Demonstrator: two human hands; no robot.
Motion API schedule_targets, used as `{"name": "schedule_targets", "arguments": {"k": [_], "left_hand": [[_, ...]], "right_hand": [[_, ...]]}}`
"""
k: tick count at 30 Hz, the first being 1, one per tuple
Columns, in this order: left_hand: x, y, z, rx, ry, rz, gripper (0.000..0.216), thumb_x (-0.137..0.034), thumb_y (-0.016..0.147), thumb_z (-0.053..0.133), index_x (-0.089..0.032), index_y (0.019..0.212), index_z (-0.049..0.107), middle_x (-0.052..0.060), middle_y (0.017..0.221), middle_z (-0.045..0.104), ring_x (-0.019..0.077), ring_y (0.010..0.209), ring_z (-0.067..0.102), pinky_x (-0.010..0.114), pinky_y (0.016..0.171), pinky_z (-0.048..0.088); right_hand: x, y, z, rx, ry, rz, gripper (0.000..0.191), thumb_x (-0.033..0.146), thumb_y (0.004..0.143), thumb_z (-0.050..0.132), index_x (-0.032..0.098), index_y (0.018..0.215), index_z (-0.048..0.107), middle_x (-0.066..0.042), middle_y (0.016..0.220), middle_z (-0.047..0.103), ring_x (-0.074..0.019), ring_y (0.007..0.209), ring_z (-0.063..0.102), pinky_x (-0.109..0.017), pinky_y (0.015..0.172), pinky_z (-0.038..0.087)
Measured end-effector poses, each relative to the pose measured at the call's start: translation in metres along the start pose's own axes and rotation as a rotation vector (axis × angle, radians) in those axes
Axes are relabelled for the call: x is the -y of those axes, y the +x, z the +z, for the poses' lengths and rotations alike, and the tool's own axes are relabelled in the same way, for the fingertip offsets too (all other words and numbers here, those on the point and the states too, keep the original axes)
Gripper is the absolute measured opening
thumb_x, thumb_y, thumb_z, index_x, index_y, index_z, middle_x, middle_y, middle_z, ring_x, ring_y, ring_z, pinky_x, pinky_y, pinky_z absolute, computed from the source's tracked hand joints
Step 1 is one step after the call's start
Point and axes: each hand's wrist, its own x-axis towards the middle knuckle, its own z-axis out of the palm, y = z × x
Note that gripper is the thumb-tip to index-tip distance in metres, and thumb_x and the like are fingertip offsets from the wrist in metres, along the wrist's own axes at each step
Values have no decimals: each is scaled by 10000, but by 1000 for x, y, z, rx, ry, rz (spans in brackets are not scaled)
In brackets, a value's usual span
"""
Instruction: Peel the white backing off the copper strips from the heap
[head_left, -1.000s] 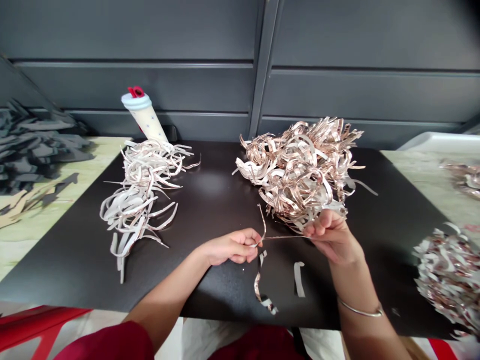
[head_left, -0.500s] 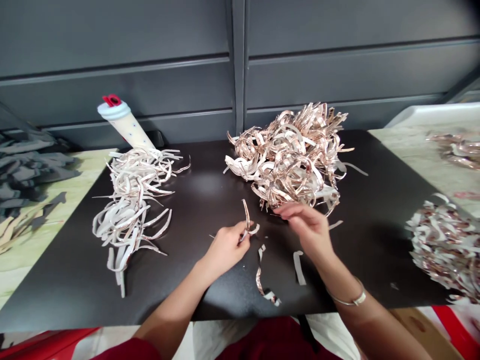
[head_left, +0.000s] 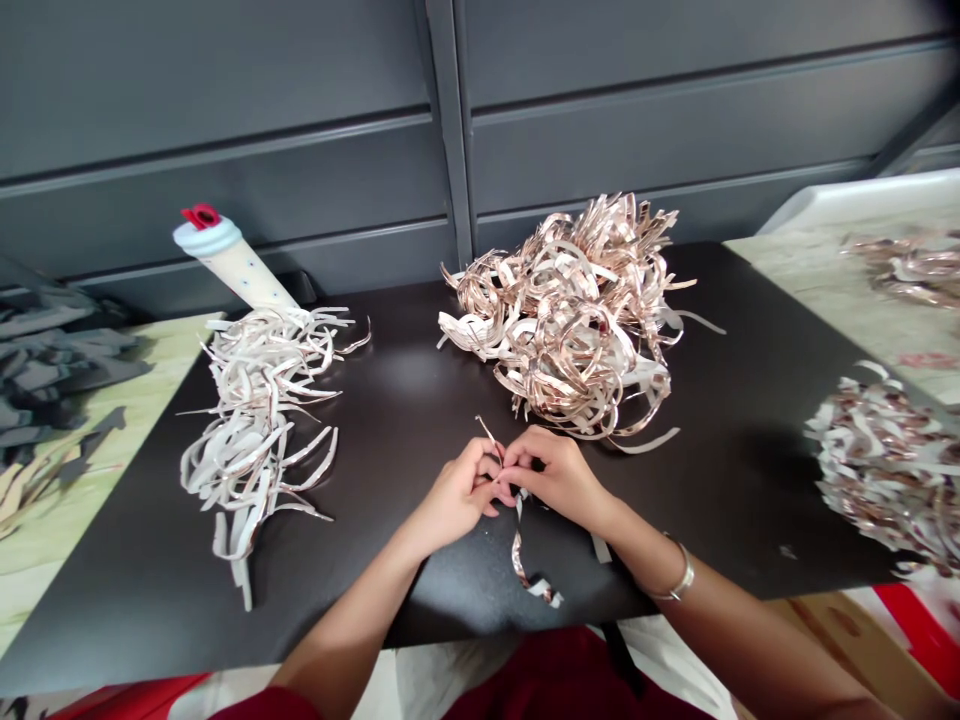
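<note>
Foil strip point(head_left: 486, 434) pinched between both hands

The foil strip, thin and rose-gold, sits at the meeting point of the two hands, low over the dark worktop point(head_left: 390, 390). One short end pokes up and away from the fingertips. The left hand point(head_left: 456, 497) and the right hand point(head_left: 561, 476) are drawn together, thumbs and forefingers closed on the strip, the other fingers curled in. How the strip runs inside the grip cannot be made out.

Just beyond the hands, and a little to the right hand's side, lies a big heap of rose-gold strips point(head_left: 574, 315), its nearest loops close to the right knuckles. Well out beyond the left hand lies a paler heap of strips point(head_left: 251, 410), white side mostly up, with a tilted bottle point(head_left: 229, 262) at its far end. A loose curled strip point(head_left: 527, 572) lies on the worktop just nearer the body than the hands, below the right wrist. A metal bangle point(head_left: 679, 582) circles that wrist. Far off to the right rests another heap point(head_left: 881, 465).
</note>
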Motion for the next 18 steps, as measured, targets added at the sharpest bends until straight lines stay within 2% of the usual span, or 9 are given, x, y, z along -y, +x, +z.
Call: {"name": "schedule_targets", "arguments": {"k": [3, 7, 10, 15, 18], "left_hand": [[1, 0, -5, 69, -101, -33, 271, -210, 802, 573, -210, 1035, 435, -24, 756, 592, 156, 711, 685, 191, 531, 501], [0, 0, -10, 147, -215, -53, 301, -232, 792, 599, -207, 1036, 423, -37, 726, 583, 142, 669, 682, 170, 512, 479], [0, -1, -14, 208, -268, -57, 343, -263, 778, 632, -202, 1044, 424, -31, 731, 588, 151, 673, 686, 177, 511, 482], [1, -1, -19, 315, -304, -84, 375, -308, 761, 666, -205, 1039, 436, -32, 741, 572, 156, 678, 685, 179, 514, 469], [2, -1, -20, 286, -194, -67, 331, -347, 792, 644, -200, 1002, 436, -33, 723, 575, 147, 674, 672, 197, 555, 461]], "right_hand": [[-5, 2, -7, 2, -13, -13, 70, 178, 757, 710, 191, 742, 643, 15, 658, 564, -127, 623, 530, -245, 593, 439], [-7, 3, -10, -91, 29, -173, 71, 211, 804, 663, 200, 859, 619, -44, 860, 603, -182, 846, 589, -324, 753, 498], [-4, -1, -8, -96, 103, -273, 64, 168, 863, 579, 208, 910, 594, -58, 939, 643, -186, 940, 610, -356, 842, 503], [-2, -6, -9, -74, 188, -161, 148, 110, 874, 516, 202, 982, 558, -39, 910, 697, -154, 878, 684, -279, 767, 556], [-2, -7, -9, -46, 225, -130, 178, 96, 876, 494, 198, 1019, 520, -39, 925, 698, -152, 906, 698, -257, 768, 569]]}}
